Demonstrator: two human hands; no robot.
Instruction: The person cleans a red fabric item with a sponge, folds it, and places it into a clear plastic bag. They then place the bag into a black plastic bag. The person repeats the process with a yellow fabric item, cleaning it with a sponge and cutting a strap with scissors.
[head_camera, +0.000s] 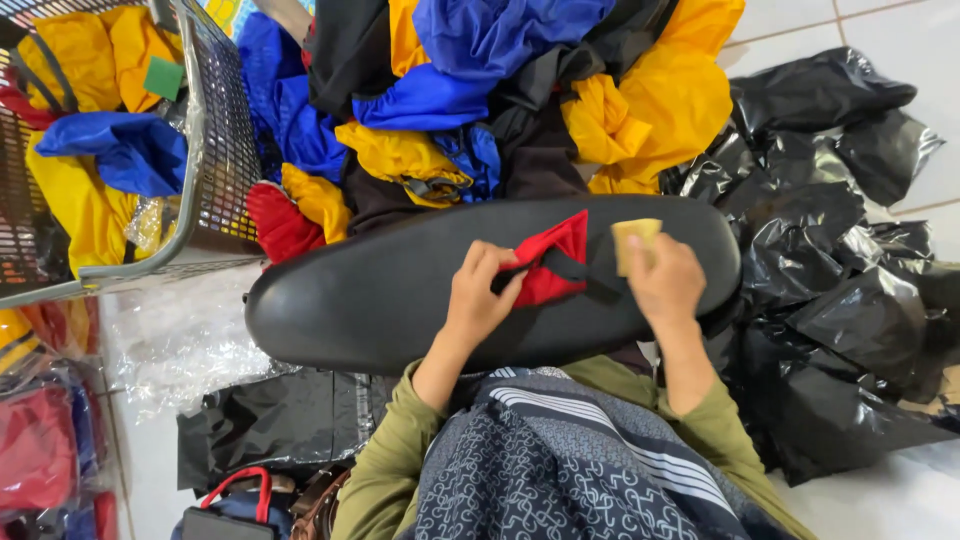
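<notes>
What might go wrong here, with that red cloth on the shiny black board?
1. The left hand pins the red and black cloth only at one edge, so it may slide on the smooth black board.
2. The right hand grips a small tan block by its lower part; it could slip out.
3. The heap of clothes presses against the board's far edge, so a piece might spill onto it.

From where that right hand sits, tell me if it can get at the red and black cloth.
Probably yes: the right hand holds a tan block beside the cloth on the black board, nothing between them.
</notes>
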